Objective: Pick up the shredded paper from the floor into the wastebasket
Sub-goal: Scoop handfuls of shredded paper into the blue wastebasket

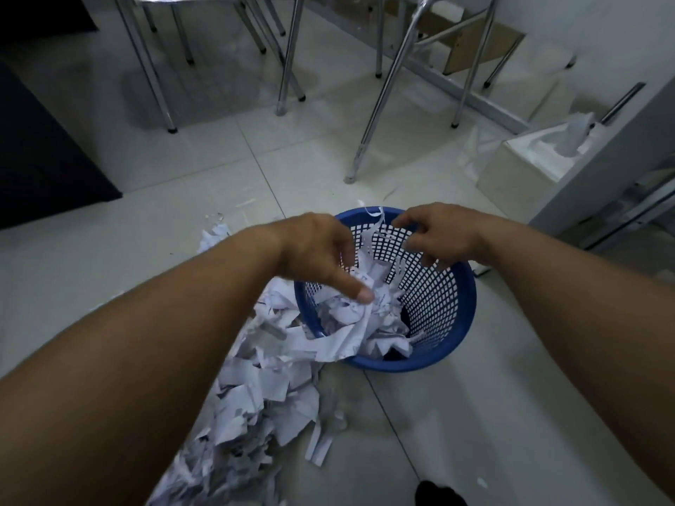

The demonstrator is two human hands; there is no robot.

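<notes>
Since my forearms cover a good chunk of it, I can't see all of the shredded paper [255,388]. It's white torn scraps and thin strips, crumpled, some with faint print. Most of it is heaped on the floor [182,169] against the left side of the wastebasket [464,323] and trails toward me, cut off at the bottom edge.

The wastebasket is blue plastic mesh, with more scraps piled inside and one sheet draped over its near-left rim.

My left hand [314,246] is over the left rim, thumb pointing down onto the paper. The other fingers are tucked out of sight, so I can't tell if they grip anything. My right hand [442,231] hovers over the far rim with its fingers curled. A few strips dangle by the fingertips, and I honestly can't tell if I'm pinching them.

Beyond the wastebasket are metal chair legs [383,85], and to its far right is a tissue box [526,158].
</notes>
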